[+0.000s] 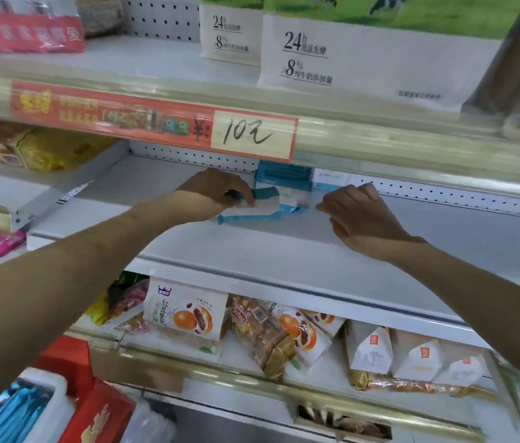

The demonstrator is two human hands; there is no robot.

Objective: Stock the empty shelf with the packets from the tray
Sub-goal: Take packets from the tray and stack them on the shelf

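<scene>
Left hand: reached into the shelf, its fingers and thumb closed narrowly round one end of a packet.
Packet: white with blue edges, stuck out from the left hand toward the right hand, its lower blue edge down at the shelf board; whether it rested there could not be told.
Right hand: raised just right of the held packet, fingers curled in, thumb and forefinger tips close together and pointing left; whether they pinched anything could not be told.
Standing packets: a small blue and white group at the back, between the two hands and just beyond them, right behind the held packet.
Shelf: a white board under both hands, bare in front of both wrists and out past the right hand.
Tray: white, low beneath the left forearm, well apart from both hands.
Tray packets: blue, lay packed in the tray.
Price strip: orange with a handwritten white label, on the shelf edge directly above both hands.
Bread bags: on the next shelf down, below and between the forearms.
White bags: stood on the shelf above the right hand.
</scene>
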